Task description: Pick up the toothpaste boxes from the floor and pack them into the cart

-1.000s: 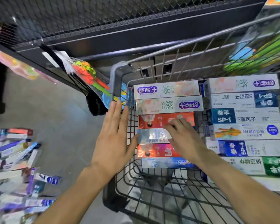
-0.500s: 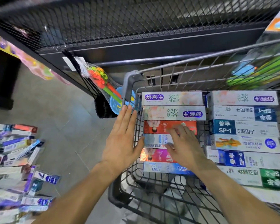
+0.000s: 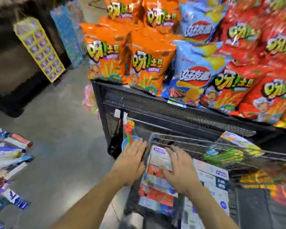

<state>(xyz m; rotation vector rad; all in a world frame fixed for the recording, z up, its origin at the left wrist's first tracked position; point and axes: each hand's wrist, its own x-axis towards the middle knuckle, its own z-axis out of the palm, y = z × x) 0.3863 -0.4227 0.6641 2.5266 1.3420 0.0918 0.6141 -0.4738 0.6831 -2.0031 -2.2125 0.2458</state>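
Both grips spread flat: my left hand (image 3: 130, 164) outside the cart (image 3: 205, 144) wall, my right hand (image 3: 180, 172) over packed toothpaste boxes (image 3: 157, 194); loose boxes (image 3: 8, 156) at nine o'clock on the floor (image 3: 64, 146).

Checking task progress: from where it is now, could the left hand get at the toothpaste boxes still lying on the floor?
Probably yes. The left hand is open and holds nothing at the cart's left edge, and only bare floor shows between it and the loose boxes, though it looks like a stretch sideways.

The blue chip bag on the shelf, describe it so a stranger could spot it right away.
Find the black mesh shelf behind the cart. Its front row holds snack bags; the blue chip bag stands between an orange bag and a red bag. It alone in that row is blue, with a red oval logo.
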